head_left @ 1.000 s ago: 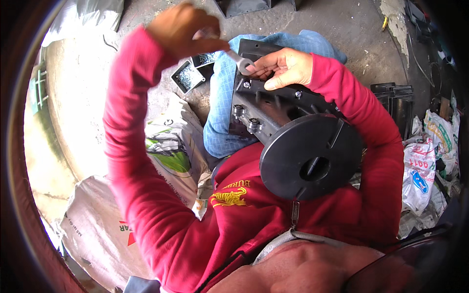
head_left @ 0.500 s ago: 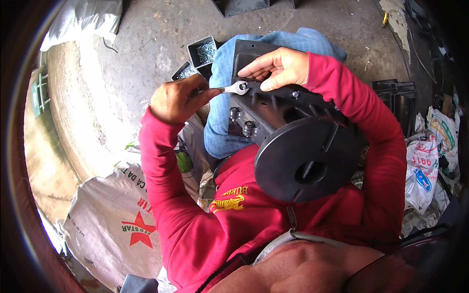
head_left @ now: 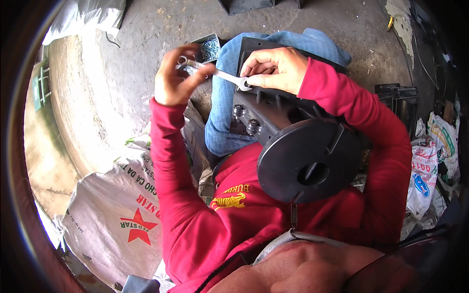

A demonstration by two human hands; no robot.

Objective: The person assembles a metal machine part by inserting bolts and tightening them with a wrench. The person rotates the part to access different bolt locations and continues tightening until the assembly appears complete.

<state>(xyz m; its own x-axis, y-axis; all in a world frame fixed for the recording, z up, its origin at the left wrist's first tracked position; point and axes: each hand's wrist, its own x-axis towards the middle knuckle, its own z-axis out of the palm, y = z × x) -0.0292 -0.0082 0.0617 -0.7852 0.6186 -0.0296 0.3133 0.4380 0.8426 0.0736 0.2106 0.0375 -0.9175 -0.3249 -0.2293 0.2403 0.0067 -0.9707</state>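
My left hand (head_left: 175,78), a little blurred, has its thumb and fingers loosely around the handle of a silver combination wrench (head_left: 222,75). The wrench's ring end shows between the fingers, and its open jaw rests at the edge of a black ribbed part (head_left: 278,105), beside my right fingertips. My right hand (head_left: 279,68) is bent over that edge, thumb and fingers closed together; whatever lies between them is hidden. The part has a large black disc (head_left: 305,158) with a hole, towards my chest, and round fittings (head_left: 252,126) on its left side. It lies across my lap on a blue cloth (head_left: 222,107).
Small dark trays (head_left: 211,49) of screws stand on the floor beyond my left hand. A printed white sack (head_left: 112,219) lies at the left, more plastic bags (head_left: 425,171) at the right. Black parts (head_left: 396,100) sit on the floor at the right.
My left hand has shifted up, its grip loosened, and the wrench has swung so that its ring end is higher. My right fingers have drawn in closer to the wrench's jaw.
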